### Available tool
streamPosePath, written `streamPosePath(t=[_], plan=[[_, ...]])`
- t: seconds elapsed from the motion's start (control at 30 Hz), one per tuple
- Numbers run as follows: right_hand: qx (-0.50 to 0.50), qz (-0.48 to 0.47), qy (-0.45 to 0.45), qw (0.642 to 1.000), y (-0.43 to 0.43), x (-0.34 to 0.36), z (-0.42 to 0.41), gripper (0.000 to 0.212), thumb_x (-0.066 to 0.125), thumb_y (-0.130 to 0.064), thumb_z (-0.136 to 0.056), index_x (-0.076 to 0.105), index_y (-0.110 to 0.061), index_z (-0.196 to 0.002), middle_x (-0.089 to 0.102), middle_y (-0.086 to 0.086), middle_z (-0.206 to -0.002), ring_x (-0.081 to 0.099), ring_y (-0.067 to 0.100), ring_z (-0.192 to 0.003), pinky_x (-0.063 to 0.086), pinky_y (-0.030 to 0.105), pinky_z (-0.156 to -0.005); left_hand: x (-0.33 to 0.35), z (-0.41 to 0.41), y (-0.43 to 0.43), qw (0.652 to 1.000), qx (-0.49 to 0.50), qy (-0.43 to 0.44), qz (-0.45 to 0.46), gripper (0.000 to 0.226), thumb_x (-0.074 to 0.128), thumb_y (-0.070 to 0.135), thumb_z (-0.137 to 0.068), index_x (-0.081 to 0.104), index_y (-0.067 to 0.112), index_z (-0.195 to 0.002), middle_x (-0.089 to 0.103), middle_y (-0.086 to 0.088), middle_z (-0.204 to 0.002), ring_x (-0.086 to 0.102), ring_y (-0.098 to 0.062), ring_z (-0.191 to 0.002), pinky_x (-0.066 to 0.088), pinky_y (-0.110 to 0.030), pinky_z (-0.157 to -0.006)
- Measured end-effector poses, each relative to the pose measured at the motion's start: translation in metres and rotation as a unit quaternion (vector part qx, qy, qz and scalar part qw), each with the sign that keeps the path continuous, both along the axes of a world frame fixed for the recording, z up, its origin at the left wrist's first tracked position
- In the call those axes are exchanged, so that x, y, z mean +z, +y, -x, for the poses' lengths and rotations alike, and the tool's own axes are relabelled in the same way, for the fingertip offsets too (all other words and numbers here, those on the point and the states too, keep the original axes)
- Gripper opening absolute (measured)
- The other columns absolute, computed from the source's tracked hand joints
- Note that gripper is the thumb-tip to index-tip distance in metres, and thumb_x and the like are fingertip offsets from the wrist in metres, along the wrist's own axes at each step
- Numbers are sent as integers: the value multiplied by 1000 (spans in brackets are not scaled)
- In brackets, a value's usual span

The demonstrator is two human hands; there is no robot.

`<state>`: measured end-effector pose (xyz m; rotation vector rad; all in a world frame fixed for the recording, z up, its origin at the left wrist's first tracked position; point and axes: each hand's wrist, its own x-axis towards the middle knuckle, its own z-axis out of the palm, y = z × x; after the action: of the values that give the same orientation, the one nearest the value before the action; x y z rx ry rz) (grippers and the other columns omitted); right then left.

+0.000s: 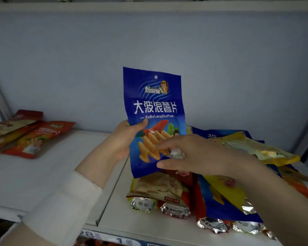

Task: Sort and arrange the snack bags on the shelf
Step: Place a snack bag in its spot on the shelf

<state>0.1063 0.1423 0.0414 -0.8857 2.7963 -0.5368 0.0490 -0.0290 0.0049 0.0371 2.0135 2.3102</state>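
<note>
Head view shows one blue snack bag (155, 107) held upright above the shelf (43, 183), printed "大波浪薯片" with "DaBoLangShuPian" beneath (the small logo above that is too blurred for me to read). I see the left hand (122, 139) gripping the bag's left edge, thumb across the front and fingers behind. The right hand (194, 155) is spread in front of the bag's lower half, fingers straight and holding nothing. Below and to the right lies a jumbled pile of bags (229, 192) in blue, yellow and red; I cannot count them, though four crimped foil ends show along the front. Three reddish bags (36, 137) lie overlapped at far left.
</note>
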Motion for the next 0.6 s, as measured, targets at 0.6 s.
streamPosePath(t=[0.6], plan=[[-2,-157,17,987,-211,-10,117,63,50,-49,-88,28,-28,-143,42,-8,-143,40,8,-130,31,19,-101,-8,108,-302,956,175,-13,235,35,62,24,-89,59,7,-118,65,-13,-115,63,-25,-93,51,-39,-87]])
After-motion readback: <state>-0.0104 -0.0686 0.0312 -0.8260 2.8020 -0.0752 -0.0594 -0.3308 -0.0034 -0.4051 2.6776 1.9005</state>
